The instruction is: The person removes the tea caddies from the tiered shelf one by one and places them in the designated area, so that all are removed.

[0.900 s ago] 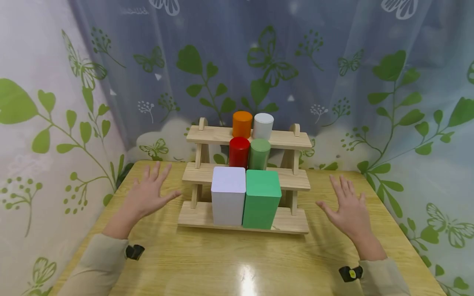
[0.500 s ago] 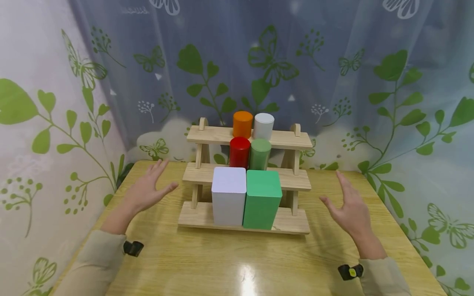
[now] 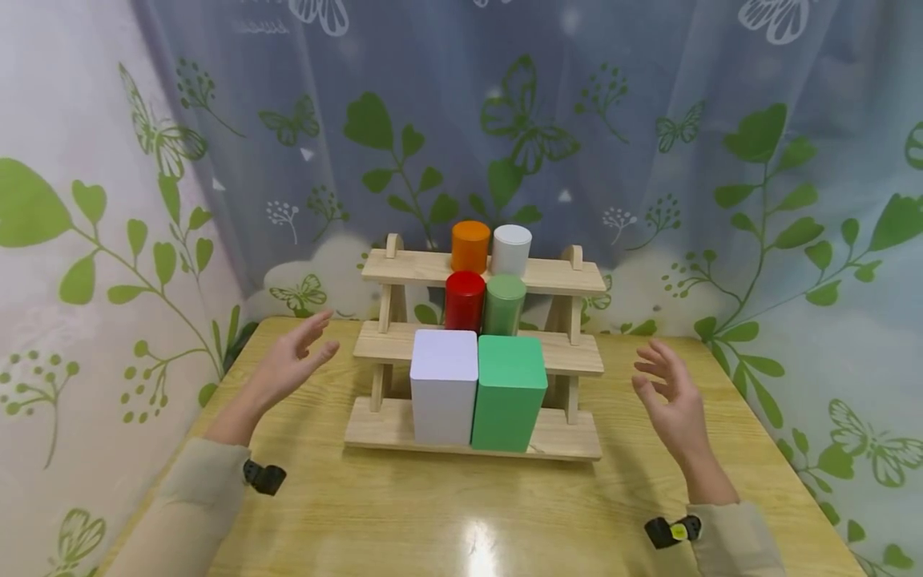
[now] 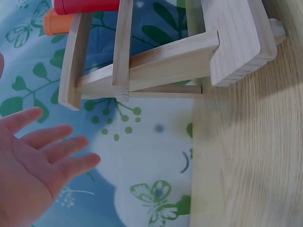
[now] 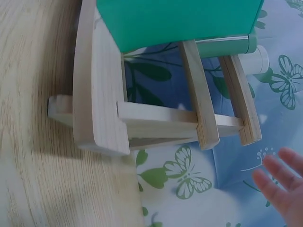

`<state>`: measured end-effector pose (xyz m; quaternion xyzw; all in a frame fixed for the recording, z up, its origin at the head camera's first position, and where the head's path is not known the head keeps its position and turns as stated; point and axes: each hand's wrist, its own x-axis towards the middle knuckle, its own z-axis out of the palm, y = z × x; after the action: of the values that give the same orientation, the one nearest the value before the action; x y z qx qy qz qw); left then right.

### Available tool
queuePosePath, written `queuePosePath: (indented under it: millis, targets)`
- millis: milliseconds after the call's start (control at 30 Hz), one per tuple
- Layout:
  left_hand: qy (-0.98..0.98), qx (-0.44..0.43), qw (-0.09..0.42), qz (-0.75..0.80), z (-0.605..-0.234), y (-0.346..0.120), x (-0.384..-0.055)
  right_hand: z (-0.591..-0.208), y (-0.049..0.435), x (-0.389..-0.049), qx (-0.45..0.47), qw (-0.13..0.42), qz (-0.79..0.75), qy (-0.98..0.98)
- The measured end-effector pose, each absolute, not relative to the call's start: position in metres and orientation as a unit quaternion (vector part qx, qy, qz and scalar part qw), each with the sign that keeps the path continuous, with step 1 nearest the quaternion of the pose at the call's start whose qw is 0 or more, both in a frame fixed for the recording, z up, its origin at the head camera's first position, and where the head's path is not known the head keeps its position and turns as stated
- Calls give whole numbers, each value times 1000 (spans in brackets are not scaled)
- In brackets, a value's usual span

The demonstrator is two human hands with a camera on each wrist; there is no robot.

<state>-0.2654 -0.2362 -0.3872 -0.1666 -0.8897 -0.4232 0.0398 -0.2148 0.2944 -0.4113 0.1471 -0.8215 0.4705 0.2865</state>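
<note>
A three-tier wooden rack (image 3: 382, 425) stands on the table. On its bottom tier a white box (image 3: 443, 409) and a green box (image 3: 509, 405) sit side by side. Red (image 3: 465, 300) and light green (image 3: 503, 304) cylinders occupy the middle tier. Up on the top tier are an orange cylinder (image 3: 470, 248) and a white cylinder (image 3: 511, 251). To the left of the rack my left hand (image 3: 284, 369) hovers with relaxed fingers, holding nothing. My right hand (image 3: 674, 401) is raised at the right, its fingers slightly bent and touching nothing.
The wood-grain table (image 3: 404, 513) extends in front of and beside the rack. A blue curtain (image 3: 447, 104) with leaf and butterfly prints hangs behind it. Printed white cloth (image 3: 86, 320) borders the table on the left. Black wrist cameras are strapped to both arms.
Both hands have turned from palms down to palms facing inward, and their fingers have become more bent. The rack, boxes and cylinders have kept their places.
</note>
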Motion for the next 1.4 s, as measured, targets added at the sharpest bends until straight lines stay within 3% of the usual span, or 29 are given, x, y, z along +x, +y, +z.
queuePosePath:
  millis: [500, 833, 1100, 1400]
  targets:
    - [-781, -170, 48, -599, -403, -238, -286, -416, 278, -219, 270, 219, 602, -719]
    - [-730, -121, 0, -673, -418, -236, -301, -424, 265, -223, 321, 196, 637, -673]
    - [-691, -116, -52, -712, -430, -235, -310, -430, 255, -225, 304, 152, 636, -693]
    - [-688, -102, -72, -715, -434, -230, -320, -433, 243, -228, 312, 125, 633, -697]
